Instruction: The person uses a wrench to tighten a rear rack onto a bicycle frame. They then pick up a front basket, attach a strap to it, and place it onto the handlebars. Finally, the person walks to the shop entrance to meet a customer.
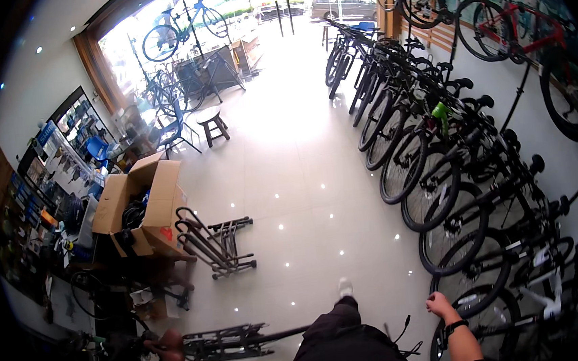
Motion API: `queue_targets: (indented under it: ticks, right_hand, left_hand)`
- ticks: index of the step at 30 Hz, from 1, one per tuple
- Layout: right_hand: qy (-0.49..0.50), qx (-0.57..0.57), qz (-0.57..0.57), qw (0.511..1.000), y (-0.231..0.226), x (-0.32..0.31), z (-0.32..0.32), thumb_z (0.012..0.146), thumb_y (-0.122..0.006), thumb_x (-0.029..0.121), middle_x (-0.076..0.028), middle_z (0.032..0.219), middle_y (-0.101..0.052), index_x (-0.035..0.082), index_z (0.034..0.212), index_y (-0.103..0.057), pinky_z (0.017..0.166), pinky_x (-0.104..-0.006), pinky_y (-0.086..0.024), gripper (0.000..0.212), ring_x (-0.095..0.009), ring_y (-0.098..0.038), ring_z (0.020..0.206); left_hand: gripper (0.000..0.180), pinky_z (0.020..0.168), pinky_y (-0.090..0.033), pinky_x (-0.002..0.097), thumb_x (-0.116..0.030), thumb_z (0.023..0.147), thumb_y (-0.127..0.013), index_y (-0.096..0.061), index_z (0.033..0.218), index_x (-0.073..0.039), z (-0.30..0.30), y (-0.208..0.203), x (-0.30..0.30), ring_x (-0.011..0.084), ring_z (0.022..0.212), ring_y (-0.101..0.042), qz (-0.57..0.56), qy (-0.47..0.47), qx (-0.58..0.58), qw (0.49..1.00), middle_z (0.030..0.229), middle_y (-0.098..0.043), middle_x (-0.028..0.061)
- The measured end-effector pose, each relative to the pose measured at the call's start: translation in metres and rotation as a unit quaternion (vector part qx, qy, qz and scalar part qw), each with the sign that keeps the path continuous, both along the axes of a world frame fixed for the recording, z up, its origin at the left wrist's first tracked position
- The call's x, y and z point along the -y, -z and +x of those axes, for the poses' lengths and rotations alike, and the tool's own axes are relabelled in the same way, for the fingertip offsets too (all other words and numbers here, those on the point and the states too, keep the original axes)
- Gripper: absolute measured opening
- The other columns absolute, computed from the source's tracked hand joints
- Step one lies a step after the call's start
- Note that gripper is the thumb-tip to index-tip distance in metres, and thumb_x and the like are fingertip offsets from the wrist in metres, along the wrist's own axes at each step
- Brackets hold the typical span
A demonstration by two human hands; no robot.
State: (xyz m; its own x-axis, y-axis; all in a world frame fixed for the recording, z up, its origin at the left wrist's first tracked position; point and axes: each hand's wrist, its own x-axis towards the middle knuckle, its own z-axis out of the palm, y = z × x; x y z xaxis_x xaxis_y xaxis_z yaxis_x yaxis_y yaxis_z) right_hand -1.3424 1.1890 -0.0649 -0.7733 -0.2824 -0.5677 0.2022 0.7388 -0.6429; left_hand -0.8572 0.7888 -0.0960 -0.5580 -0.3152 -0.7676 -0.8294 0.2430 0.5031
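My right hand [438,304] hangs at my side at the lower right, its fingers curled closed with nothing visible in them. A black wristband [456,326] circles that wrist. Just beyond the hand is the front wheel [476,296] of a parked bicycle; I see no grip on it. My left hand is out of the picture. At the lower left, close to my legs, stands a bicycle with a brown saddle [173,350] and a black rear rack [227,342]. My foot in a pale shoe [345,287] is stepped forward on the tiles.
A long row of bicycles [430,162] lines the right side, with a red bicycle [529,34] mounted above. On the left are an open cardboard box [162,190], a black metal floor stand [221,243], a wooden stool [212,125] and a blue chair [175,127]. Pale tiles lead to a bright entrance.
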Motion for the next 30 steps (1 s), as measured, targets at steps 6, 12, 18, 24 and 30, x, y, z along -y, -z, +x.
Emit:
queue_targets:
  ticks: [6,12,18,24,30]
  right_hand:
    - [0.016,0.050,-0.022,0.998,-0.007,0.089,-0.185,0.083,-0.059,0.006,-0.015,0.077,-0.064,-0.008,0.096,-0.056,0.055,-0.0333,-0.054,0.019,-0.022,-0.065,0.061]
    - [0.088,0.080,-0.005,0.993,-0.041,0.171,-0.337,0.085,-0.058,0.008,-0.015,0.076,-0.064,-0.007,0.102,-0.056,0.047,-0.0326,-0.049,0.023,-0.021,-0.063,0.057]
    - [0.073,0.034,-0.045,0.996,-0.005,0.318,-0.521,0.083,-0.058,0.006,-0.015,0.074,-0.064,-0.005,0.098,-0.058,0.049,-0.0313,-0.049,0.019,-0.019,-0.062,0.058]
    - [-0.047,-0.020,-0.055,0.997,0.005,0.517,-0.747,0.079,-0.063,0.007,-0.012,0.070,-0.064,-0.005,0.083,-0.058,0.053,-0.0319,-0.051,0.013,-0.018,-0.062,0.058]
    - [-0.275,-0.126,-0.004,0.953,-0.008,0.747,-0.947,0.073,-0.063,0.016,-0.014,0.066,-0.064,-0.006,0.080,-0.066,0.058,-0.0338,-0.051,0.023,-0.020,-0.063,0.058]
  left_hand:
    - [0.033,0.073,-0.052,0.0404,-0.028,0.077,-0.058,-0.070,0.092,-0.003,-0.186,0.016,0.068,0.0302,0.081,-0.067,-0.045,-0.061,0.012,0.997,0.085,-0.069,0.0169]
    - [0.033,0.074,-0.052,0.0405,-0.027,0.077,-0.057,-0.070,0.095,-0.003,-0.377,-0.007,0.201,0.0305,0.082,-0.067,-0.042,-0.086,0.044,0.994,0.086,-0.069,0.0173]
    - [0.035,0.088,-0.049,0.0378,-0.025,0.078,-0.056,-0.068,0.103,-0.003,-0.552,0.026,0.403,0.0334,0.091,-0.065,-0.106,-0.066,0.041,0.991,0.095,-0.069,0.0180]
    - [0.027,0.068,-0.053,0.0317,-0.015,0.078,-0.055,-0.067,0.095,0.003,-0.706,0.014,0.515,0.0202,0.069,-0.067,-0.015,-0.286,-0.055,0.956,0.080,-0.068,0.0165]
    - [0.026,0.066,-0.053,0.0350,-0.021,0.081,-0.055,-0.069,0.084,0.002,-0.835,-0.030,0.547,0.0226,0.070,-0.066,-0.006,-0.252,0.027,0.967,0.072,-0.067,0.0149]
